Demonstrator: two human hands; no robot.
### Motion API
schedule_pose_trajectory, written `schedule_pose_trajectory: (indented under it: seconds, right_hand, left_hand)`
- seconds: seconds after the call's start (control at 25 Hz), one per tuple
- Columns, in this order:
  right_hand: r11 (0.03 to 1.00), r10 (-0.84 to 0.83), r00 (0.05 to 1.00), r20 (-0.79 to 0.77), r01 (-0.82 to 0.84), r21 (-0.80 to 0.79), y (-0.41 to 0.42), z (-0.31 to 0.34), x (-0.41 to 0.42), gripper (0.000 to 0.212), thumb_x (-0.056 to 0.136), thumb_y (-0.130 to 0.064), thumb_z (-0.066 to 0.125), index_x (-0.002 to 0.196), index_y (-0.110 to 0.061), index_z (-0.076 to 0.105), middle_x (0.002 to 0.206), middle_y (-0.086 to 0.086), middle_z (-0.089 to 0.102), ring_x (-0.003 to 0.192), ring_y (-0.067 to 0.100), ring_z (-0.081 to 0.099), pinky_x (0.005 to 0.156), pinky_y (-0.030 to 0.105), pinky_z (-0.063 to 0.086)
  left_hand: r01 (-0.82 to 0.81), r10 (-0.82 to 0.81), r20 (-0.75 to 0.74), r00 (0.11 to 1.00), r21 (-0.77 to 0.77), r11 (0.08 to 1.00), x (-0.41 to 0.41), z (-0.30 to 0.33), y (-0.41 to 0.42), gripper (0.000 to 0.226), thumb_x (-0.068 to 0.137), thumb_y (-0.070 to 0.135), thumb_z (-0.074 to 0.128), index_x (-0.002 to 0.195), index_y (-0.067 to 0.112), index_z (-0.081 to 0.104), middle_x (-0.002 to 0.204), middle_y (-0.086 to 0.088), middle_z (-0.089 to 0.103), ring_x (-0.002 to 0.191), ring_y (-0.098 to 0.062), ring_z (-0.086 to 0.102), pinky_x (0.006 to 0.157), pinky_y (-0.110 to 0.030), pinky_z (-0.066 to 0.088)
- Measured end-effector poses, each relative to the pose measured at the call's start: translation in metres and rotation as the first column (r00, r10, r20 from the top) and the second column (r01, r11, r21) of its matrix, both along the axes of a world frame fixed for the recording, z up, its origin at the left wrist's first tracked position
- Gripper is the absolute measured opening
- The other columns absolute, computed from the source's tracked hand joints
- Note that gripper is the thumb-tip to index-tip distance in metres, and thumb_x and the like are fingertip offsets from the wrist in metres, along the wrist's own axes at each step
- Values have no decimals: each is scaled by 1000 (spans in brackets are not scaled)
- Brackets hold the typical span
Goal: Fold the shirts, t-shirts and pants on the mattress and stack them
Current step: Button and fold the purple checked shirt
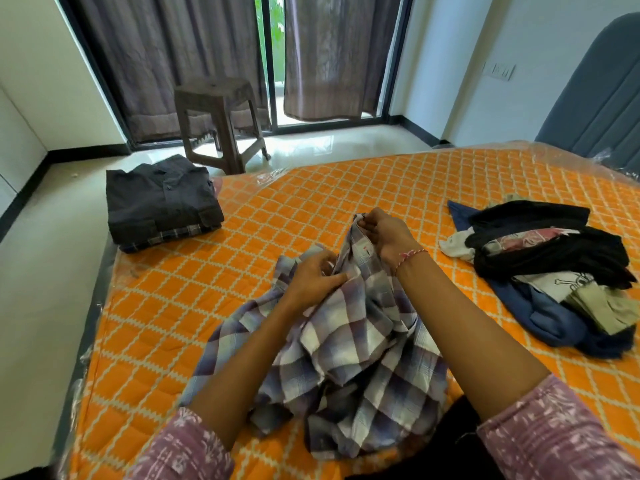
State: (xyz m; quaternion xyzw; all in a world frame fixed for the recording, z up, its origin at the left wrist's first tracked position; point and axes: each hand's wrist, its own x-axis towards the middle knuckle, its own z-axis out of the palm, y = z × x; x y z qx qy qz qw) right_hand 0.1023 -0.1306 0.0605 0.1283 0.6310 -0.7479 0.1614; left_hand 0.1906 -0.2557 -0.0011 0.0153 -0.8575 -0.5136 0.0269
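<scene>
Bunched against my lap, the plaid shirt (346, 341) lies crumpled on the mattress (166, 306), its long axis running from me toward 12 o'clock, collar end farthest away. My right hand (388, 237) pinches the collar at that far end, lifting it; my left hand (317, 277) grips the cloth just beside it at 10 o'clock, lower and nearer me. Both are already on the shirt, so I judge spreading it flat comes next. My folded stack (162, 206) waits at 10 o'clock, the unfolded heap (554, 271) at 2 o'clock.
</scene>
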Motion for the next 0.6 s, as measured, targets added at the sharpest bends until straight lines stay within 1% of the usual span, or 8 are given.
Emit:
schedule_pose_trajectory:
  seconds: [0.08, 0.2, 0.24, 0.32, 0.4, 0.48, 0.56, 0.6]
  right_hand:
    - [988, -91, 995, 32, 95, -121, -9, 3, -16, 28, 98, -9, 44, 71, -6, 52, 59, 5, 57, 50, 15, 53, 44, 23, 45]
    - [984, -88, 996, -32, 82, -156, -27, 3, -25, 25, 97, -12, 45, 74, -11, 54, 52, -1, 61, 43, 7, 59, 40, 19, 43]
    - [997, -16, 995, -97, 9, -76, -30, 1, -20, 23, 96, -14, 48, 74, -12, 55, 59, 1, 61, 46, 10, 58, 42, 20, 41]
    - [932, 282, 925, -257, -200, 301, -25, -22, -3, 23, 92, -20, 56, 70, -13, 55, 65, 5, 55, 52, 16, 49, 45, 26, 38]
    - [678, 554, 795, -249, -257, 688, -12, -58, 15, 29, 84, -16, 63, 62, -9, 46, 59, 9, 44, 51, 21, 37, 49, 32, 31]
    - [544, 548, 799, -247, -116, 831, 0, -86, 26, 32, 81, -12, 63, 55, -10, 45, 54, 10, 43, 50, 24, 37, 52, 33, 29]
    - [527, 442, 825, -353, 80, 846, 8, -90, 37, 16, 83, -12, 64, 67, -10, 65, 68, 14, 63, 64, 30, 55, 58, 35, 40]
    - [565, 374, 827, -420, 156, 810, 12, -86, 40, 8, 84, -12, 65, 79, -9, 71, 79, 14, 69, 74, 32, 60, 63, 37, 45]
  left_hand:
    - [-118, 97, -90, 991, -283, 952, -13, 10, -7, 18, 87, 15, 60, 101, 4, 60, 69, -11, 54, 61, -25, 50, 57, -39, 40]
    - [-448, 288, -346, 893, -616, 648, -25, 32, -16, 22, 95, 15, 44, 109, 12, 61, 79, -13, 62, 70, -33, 58, 52, -33, 31]
    - [-449, 287, -346, 893, -672, 589, -26, 35, -18, 26, 98, 15, 40, 114, 14, 60, 86, -13, 64, 75, -35, 60, 53, -34, 32]
    - [-358, 241, -267, 933, -753, 552, -21, 21, -17, 31, 99, 15, 39, 125, 17, 55, 89, -12, 64, 77, -33, 61, 54, -34, 31]
    - [-334, 173, -287, 942, -764, 552, -4, -3, -14, 38, 88, 11, 60, 126, 16, 57, 75, -10, 62, 61, -30, 59, 46, -30, 31]
    - [-346, 85, -359, 929, -768, 539, 6, -23, -13, 38, 65, 8, 83, 100, 15, 71, 61, -6, 56, 43, -25, 52, 37, -23, 27]
    - [-393, 4, -455, 890, -763, 514, 7, -30, -14, 20, 63, 7, 85, 76, 12, 71, 63, -7, 56, 47, -25, 51, 41, -23, 26]
    - [-430, -37, -513, 858, -755, 495, 6, -31, -16, 11, 69, 8, 79, 72, 12, 70, 66, -7, 57, 52, -26, 53, 44, -25, 27]
